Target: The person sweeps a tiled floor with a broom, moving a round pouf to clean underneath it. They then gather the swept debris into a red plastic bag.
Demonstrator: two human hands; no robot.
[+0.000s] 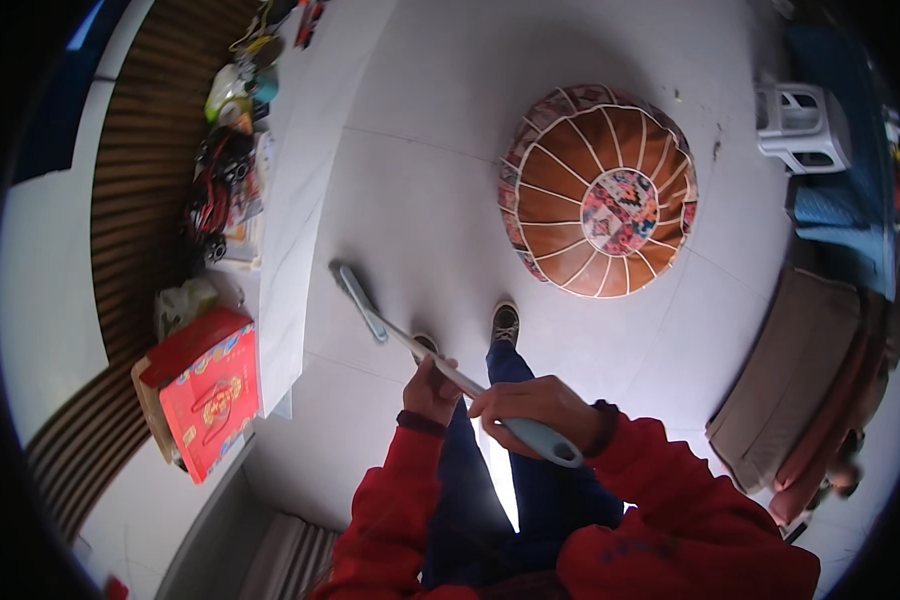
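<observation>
Both my hands grip the long pale handle of a broom (pixel 457 377). My left hand (pixel 430 390) holds the shaft lower down. Nearer my body, my right hand (pixel 536 412) wraps the thick blue-grey grip, whose end has a hanging hole. The handle slants away to the left, down to the light blue broom head (pixel 363 301) with dark bristles. That head is at the grey tiled floor (pixel 390 195), left of my shoes; contact with the tiles is hard to tell.
Ahead to the right stands a round brown pouffe (pixel 562 195) with patterned fabric. A cabinet ledge (pixel 300 202) on the left carries cables, bags and a red gift box (pixel 214 405). At right are a white plastic stool (pixel 802 127) and a brown upholstered seat (pixel 791 367).
</observation>
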